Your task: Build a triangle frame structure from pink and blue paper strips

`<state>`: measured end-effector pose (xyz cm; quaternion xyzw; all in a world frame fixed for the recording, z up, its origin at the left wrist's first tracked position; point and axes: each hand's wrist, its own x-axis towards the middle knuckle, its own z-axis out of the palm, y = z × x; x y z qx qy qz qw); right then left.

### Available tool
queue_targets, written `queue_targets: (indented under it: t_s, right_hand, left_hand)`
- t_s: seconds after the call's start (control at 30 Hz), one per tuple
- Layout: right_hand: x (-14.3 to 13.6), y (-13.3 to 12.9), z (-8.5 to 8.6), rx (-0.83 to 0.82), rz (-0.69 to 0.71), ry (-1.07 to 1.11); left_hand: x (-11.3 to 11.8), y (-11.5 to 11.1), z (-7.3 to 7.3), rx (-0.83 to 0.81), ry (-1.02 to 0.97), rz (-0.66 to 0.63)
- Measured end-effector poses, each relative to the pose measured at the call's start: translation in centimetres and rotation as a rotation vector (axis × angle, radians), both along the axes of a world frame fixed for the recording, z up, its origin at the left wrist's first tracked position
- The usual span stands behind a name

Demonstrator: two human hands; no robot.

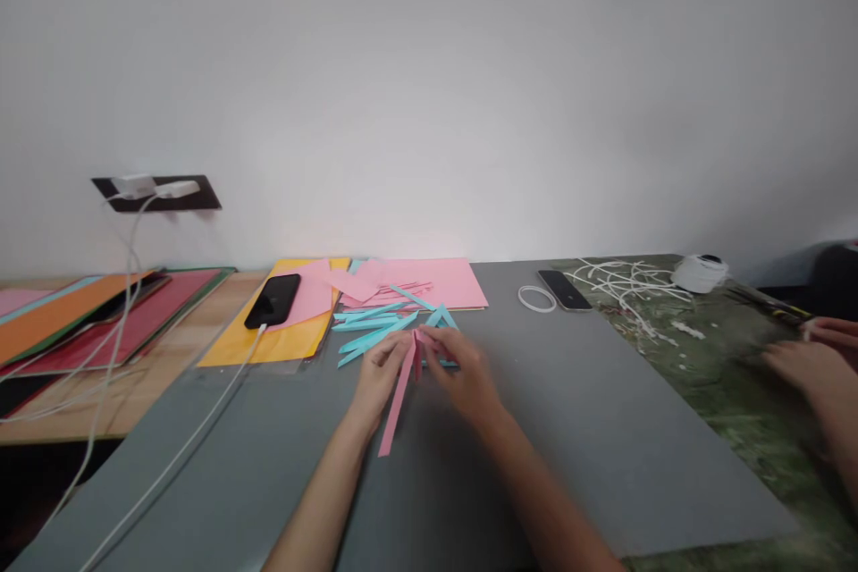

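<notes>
Between my two hands is a folded pink paper strip (398, 407), one long end hanging down toward me. My left hand (383, 366) pinches it near the fold from the left. From the right, the fingertips of my right hand (466, 373) close on the same strip near its top. Just beyond my hands lie several blue paper strips (368, 322), some folded, in a loose pile. Behind them are pink paper sheets (442, 279) with thin pink strips (395, 295) on top.
A charging phone (273, 300) rests on a yellow sheet (231, 340), its white cable (180, 456) crossing the grey board (590, 438). Right are a white ring (537, 299), another phone (565, 290), white strings (626, 281) and another person's hand (804, 366). Coloured folders (174, 313) lie left.
</notes>
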<state>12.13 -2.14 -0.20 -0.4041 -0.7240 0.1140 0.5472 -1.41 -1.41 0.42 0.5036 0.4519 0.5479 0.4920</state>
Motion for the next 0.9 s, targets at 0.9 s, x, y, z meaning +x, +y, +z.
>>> queue_targets:
  t_s: [0.9]
  right_hand:
    - [0.7, -0.3, 0.4, 0.138, -0.06, -0.162]
  left_hand:
    - [1.1, -0.8, 0.6, -0.081, -0.053, -0.101]
